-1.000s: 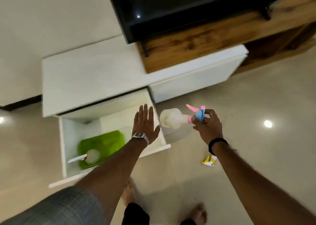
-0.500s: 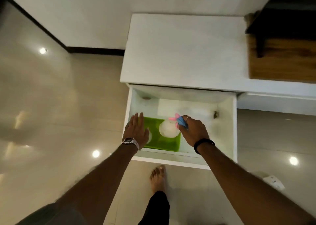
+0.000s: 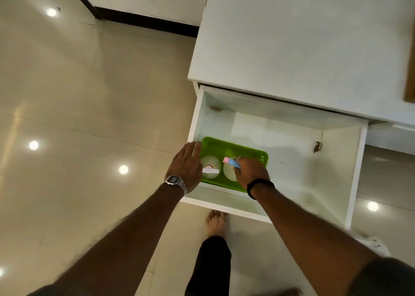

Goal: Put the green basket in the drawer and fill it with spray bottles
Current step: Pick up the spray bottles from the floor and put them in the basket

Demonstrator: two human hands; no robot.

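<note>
The green plastic basket (image 3: 240,149) sat in the open white drawer's (image 3: 357,161) near-left corner. The right hand (image 3: 250,172) gripped a pink-and-blue-topped spray bottle (image 3: 230,168) inside it; the left hand (image 3: 186,166) hovered flat, fingers spread.

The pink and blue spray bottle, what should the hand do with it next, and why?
Probably let go. The right hand grips the pink and blue spray bottle, which looks upright inside the green basket, beside the white-topped bottle.

Glossy floor tiles (image 3: 89,93); green plastic basket (image 3: 247,152).
</note>
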